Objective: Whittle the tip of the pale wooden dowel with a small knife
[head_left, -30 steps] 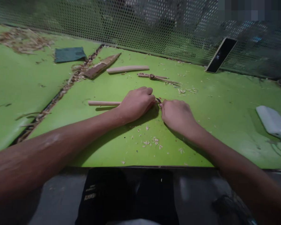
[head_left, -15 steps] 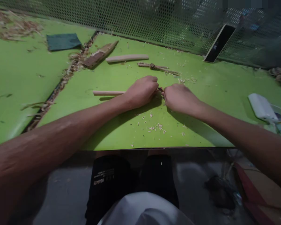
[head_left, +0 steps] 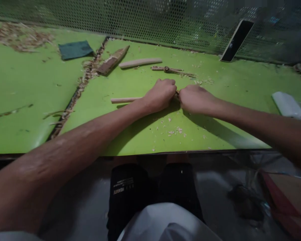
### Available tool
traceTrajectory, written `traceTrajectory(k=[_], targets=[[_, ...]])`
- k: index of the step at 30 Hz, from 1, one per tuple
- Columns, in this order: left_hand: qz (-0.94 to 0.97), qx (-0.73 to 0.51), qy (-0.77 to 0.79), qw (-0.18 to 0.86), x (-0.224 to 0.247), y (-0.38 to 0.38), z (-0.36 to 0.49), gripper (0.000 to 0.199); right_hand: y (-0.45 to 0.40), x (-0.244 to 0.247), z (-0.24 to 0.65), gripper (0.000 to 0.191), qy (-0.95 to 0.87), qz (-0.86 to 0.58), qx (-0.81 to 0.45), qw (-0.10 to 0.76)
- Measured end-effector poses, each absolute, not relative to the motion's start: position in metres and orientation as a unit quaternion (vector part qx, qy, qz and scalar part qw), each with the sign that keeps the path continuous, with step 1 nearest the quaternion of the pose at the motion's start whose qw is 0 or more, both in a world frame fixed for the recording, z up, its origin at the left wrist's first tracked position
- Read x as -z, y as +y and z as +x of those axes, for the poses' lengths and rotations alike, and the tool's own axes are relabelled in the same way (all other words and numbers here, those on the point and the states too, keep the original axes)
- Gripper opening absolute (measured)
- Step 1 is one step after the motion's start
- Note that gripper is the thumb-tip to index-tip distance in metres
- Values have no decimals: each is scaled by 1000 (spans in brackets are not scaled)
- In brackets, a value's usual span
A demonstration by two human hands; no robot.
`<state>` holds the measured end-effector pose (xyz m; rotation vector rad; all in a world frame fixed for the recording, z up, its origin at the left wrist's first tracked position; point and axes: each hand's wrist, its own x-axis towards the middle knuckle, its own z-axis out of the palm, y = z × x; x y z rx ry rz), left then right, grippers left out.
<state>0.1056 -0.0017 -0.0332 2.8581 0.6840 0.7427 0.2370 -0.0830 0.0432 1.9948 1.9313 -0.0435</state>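
My left hand (head_left: 162, 95) is closed around a slim, pale wooden stick (head_left: 124, 100), whose bare end points left past my wrist. Close beside it, my right hand (head_left: 197, 99) makes a fist over the green tabletop. A small dark reddish bit (head_left: 177, 93) shows in the gap between both hands; its kind is hidden by the fingers. Small pale wood chips (head_left: 175, 131) lie on the table just below the hands. Beyond the hands rest a thin forked twig piece (head_left: 167, 69) and a smooth peeled stick (head_left: 140, 62).
A pointed, partly barked piece of wood (head_left: 112, 61) and a dark green sheet (head_left: 75, 50) lie at the upper left. Shavings (head_left: 22, 36) fill the far left corner and the table seam. A phone (head_left: 237, 42) leans on the mesh panel; a white device (head_left: 288, 105) lies right.
The camera view has shifted, so the table and its contents appear slightly further right. Both hands stay closed and close together, with the gap between them a little narrower.
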Motion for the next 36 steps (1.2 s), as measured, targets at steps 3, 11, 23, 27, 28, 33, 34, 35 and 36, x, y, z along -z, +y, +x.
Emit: traceTrajectory(k=[3,11,23,27,28,33,34,35,36], targets=[[944,-235,227,42,34,-1,107,20,-84,-46,236,19,686,701,23,195],[943,-239,224,55,31,-3,106,24,-78,-29,253,39,710,698,-22,91],[947,-231,215,52,26,-9,101,28,-75,-18,257,48,698,715,7,23],[938,-240,238,70,26,-14,99,27,-86,-22,251,39,696,717,13,26],[936,-241,245,79,25,-15,99,27,-88,-25,253,39,695,718,18,25],[921,-225,294,124,19,-20,96,26,-94,-43,281,45,693,707,72,-118],[919,-221,302,125,18,-22,95,26,-93,-46,288,43,692,697,82,-170],[919,-217,306,123,18,-23,94,26,-92,-47,294,40,688,687,97,-211],[919,-213,309,120,18,-25,93,27,-91,-46,298,37,681,680,122,-246]])
